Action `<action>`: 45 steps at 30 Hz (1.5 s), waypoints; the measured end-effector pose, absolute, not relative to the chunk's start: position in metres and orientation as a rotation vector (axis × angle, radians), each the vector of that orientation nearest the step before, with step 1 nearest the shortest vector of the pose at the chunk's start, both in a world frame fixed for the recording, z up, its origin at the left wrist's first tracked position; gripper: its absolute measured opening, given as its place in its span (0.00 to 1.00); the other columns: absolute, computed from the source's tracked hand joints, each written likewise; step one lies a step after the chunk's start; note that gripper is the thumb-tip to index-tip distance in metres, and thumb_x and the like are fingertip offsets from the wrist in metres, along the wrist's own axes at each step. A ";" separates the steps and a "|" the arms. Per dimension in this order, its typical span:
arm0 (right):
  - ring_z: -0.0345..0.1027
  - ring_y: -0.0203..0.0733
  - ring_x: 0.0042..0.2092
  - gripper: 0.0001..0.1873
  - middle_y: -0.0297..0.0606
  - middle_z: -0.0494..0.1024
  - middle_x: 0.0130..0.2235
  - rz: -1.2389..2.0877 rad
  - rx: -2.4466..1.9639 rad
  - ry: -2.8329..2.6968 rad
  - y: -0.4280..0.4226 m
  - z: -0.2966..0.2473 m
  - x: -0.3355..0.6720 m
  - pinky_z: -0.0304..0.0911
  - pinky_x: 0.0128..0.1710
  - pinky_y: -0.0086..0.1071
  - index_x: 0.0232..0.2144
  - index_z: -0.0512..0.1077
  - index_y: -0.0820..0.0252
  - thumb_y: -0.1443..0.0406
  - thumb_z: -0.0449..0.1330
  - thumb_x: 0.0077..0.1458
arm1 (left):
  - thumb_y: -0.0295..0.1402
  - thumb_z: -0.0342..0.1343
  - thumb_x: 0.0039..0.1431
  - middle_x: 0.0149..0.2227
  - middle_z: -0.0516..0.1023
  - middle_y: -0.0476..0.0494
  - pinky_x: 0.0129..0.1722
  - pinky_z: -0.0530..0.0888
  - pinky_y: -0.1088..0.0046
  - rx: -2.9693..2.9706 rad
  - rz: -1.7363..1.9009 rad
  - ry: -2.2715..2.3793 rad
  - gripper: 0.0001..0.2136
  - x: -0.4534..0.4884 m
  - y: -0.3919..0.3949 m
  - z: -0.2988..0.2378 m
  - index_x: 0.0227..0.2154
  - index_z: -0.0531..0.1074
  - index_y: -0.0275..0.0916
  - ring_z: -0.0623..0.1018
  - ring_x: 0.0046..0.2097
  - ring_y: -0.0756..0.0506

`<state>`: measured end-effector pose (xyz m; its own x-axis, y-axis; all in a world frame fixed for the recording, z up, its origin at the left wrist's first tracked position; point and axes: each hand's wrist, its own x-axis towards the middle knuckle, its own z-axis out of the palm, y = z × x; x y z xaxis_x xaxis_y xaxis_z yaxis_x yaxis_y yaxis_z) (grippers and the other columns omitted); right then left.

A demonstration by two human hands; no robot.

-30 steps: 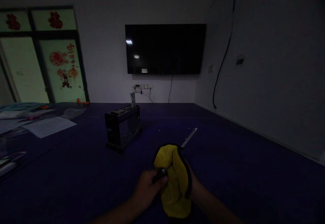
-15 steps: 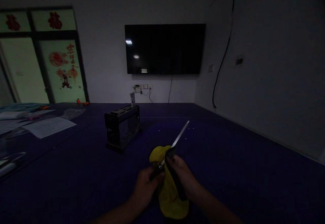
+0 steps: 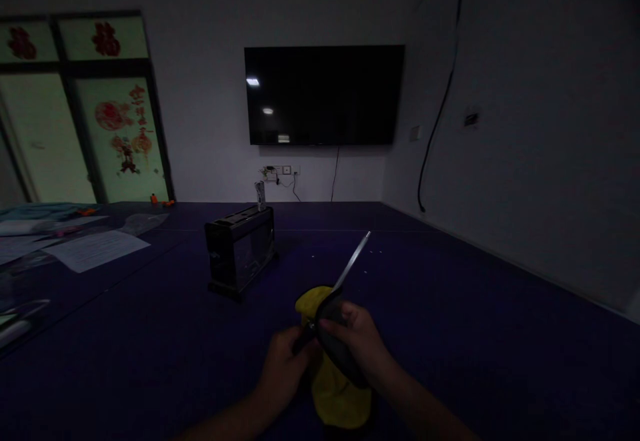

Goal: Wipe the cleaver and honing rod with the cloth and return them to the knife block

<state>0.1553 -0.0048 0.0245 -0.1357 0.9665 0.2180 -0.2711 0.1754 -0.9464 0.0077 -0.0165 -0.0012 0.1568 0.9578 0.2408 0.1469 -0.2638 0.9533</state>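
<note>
My left hand (image 3: 286,361) is closed around the black handle of a long, slim metal tool (image 3: 351,262). Its bright shaft points up and away to the right; whether it is a blade or a rod I cannot tell. A two-sided cloth (image 3: 343,398), yellow on one face and dark grey on the other, is folded around the tool near the handle. My right hand (image 3: 361,341) pinches the cloth's dark side against the lower shaft. The rest of the cloth hangs below my hands.
A black toaster-like box (image 3: 243,251) stands beyond my hands to the left, with a small patterned cylinder (image 3: 260,196) on top. Papers (image 3: 97,249) and clear plastic lie at the far left. White specks dot the purple tabletop (image 3: 430,334). A television (image 3: 325,94) hangs on the wall.
My right hand has folded more of the cloth's dark side over the shaft, near the handle. The tool's tip has shifted slightly up and left. My left hand keeps its grip.
</note>
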 end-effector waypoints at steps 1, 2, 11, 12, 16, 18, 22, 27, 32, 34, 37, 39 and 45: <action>0.72 0.42 0.30 0.18 0.39 0.79 0.30 1.270 -0.813 -1.222 -0.004 0.024 0.156 0.64 0.31 0.32 0.28 0.75 0.62 0.59 0.71 0.32 | 0.46 0.54 0.48 0.22 0.70 0.48 0.24 0.62 0.76 1.599 1.203 1.096 0.18 0.008 -0.016 -0.001 0.24 0.73 0.32 0.66 0.26 0.49; 0.72 0.42 0.30 0.18 0.39 0.79 0.29 1.252 -0.833 -1.226 -0.004 0.024 0.157 0.64 0.31 0.32 0.27 0.75 0.62 0.59 0.71 0.32 | 0.46 0.54 0.48 0.22 0.70 0.48 0.24 0.62 0.76 1.610 1.204 1.101 0.18 0.008 -0.016 -0.001 0.23 0.73 0.32 0.66 0.26 0.49; 0.70 0.42 0.27 0.17 0.38 0.78 0.26 1.130 -0.937 -1.249 -0.003 0.025 0.160 0.63 0.27 0.31 0.23 0.74 0.63 0.57 0.71 0.31 | 0.47 0.53 0.49 0.23 0.72 0.47 0.24 0.62 0.76 1.685 1.194 1.150 0.18 0.007 -0.017 0.003 0.22 0.72 0.33 0.67 0.26 0.48; 0.70 0.42 0.27 0.17 0.39 0.78 0.26 1.117 -0.945 -1.253 -0.002 0.025 0.160 0.63 0.27 0.31 0.23 0.74 0.63 0.57 0.71 0.31 | 0.47 0.52 0.49 0.23 0.72 0.47 0.24 0.62 0.76 1.687 1.194 1.149 0.18 0.007 -0.018 0.004 0.22 0.72 0.33 0.67 0.26 0.48; 0.70 0.41 0.27 0.18 0.38 0.78 0.25 1.079 -0.972 -1.234 -0.002 0.027 0.161 0.62 0.26 0.30 0.23 0.74 0.63 0.57 0.70 0.31 | 0.46 0.50 0.51 0.21 0.71 0.48 0.24 0.61 0.76 1.742 1.197 1.200 0.18 0.007 -0.018 0.006 0.22 0.71 0.34 0.67 0.25 0.49; 0.69 0.41 0.26 0.18 0.38 0.77 0.25 1.081 -0.974 -1.220 -0.002 0.027 0.161 0.61 0.26 0.30 0.23 0.74 0.63 0.56 0.70 0.32 | 0.46 0.49 0.53 0.21 0.71 0.48 0.24 0.60 0.76 1.811 1.187 1.235 0.18 0.006 -0.018 0.006 0.22 0.71 0.34 0.68 0.25 0.49; 0.69 0.41 0.26 0.20 0.39 0.78 0.25 1.099 -0.984 -1.199 -0.004 0.029 0.161 0.61 0.26 0.30 0.24 0.75 0.64 0.53 0.69 0.33 | 0.43 0.48 0.55 0.21 0.72 0.48 0.23 0.58 0.76 2.002 1.134 1.367 0.16 0.001 -0.016 0.005 0.21 0.69 0.36 0.69 0.24 0.49; 0.68 0.39 0.26 0.23 0.39 0.78 0.26 1.125 -0.991 -1.106 -0.006 0.033 0.161 0.61 0.26 0.29 0.25 0.75 0.64 0.51 0.69 0.32 | 0.39 0.48 0.56 0.22 0.74 0.47 0.23 0.57 0.76 2.204 1.063 1.431 0.13 -0.006 -0.013 0.005 0.22 0.69 0.38 0.71 0.24 0.49; 0.67 0.37 0.24 0.22 0.33 0.75 0.23 1.089 -0.978 -0.991 0.000 0.037 0.173 0.59 0.24 0.28 0.26 0.74 0.63 0.51 0.68 0.35 | 0.39 0.47 0.58 0.23 0.75 0.46 0.24 0.58 0.76 2.241 1.025 1.488 0.13 -0.005 -0.012 0.004 0.23 0.70 0.38 0.72 0.25 0.49; 0.66 0.36 0.22 0.21 0.32 0.74 0.22 1.075 -0.976 -0.935 0.004 0.040 0.181 0.59 0.22 0.28 0.27 0.73 0.62 0.51 0.68 0.36 | 0.40 0.47 0.58 0.22 0.74 0.46 0.24 0.58 0.76 2.234 1.002 1.500 0.14 -0.004 -0.013 0.004 0.23 0.70 0.38 0.72 0.25 0.49; 0.65 0.36 0.20 0.21 0.31 0.73 0.21 1.069 -0.925 -0.851 0.006 0.049 0.193 0.58 0.20 0.29 0.29 0.73 0.61 0.52 0.68 0.37 | 0.42 0.47 0.58 0.20 0.73 0.47 0.23 0.56 0.76 2.221 0.995 1.502 0.16 -0.003 -0.013 0.004 0.22 0.69 0.38 0.71 0.24 0.49; 0.64 0.36 0.20 0.20 0.30 0.73 0.20 1.051 -0.902 -0.790 0.007 0.056 0.201 0.58 0.20 0.29 0.29 0.72 0.60 0.53 0.68 0.36 | 0.42 0.48 0.57 0.20 0.72 0.48 0.23 0.56 0.76 2.213 1.012 1.482 0.15 -0.003 -0.013 0.004 0.21 0.69 0.38 0.70 0.23 0.49; 0.67 0.40 0.20 0.20 0.30 0.74 0.20 0.924 -0.874 -0.624 0.012 0.069 0.222 0.62 0.20 0.31 0.27 0.71 0.59 0.54 0.69 0.34 | 0.42 0.50 0.55 0.19 0.71 0.48 0.22 0.55 0.76 2.195 1.040 1.431 0.15 -0.002 -0.016 0.005 0.20 0.70 0.39 0.69 0.22 0.49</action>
<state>0.2222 0.0123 0.0685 0.4756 0.8746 0.0945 -0.4149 0.3177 -0.8526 -0.0022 -0.0156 0.0055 0.2333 0.8869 0.3987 0.6532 -0.4467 0.6114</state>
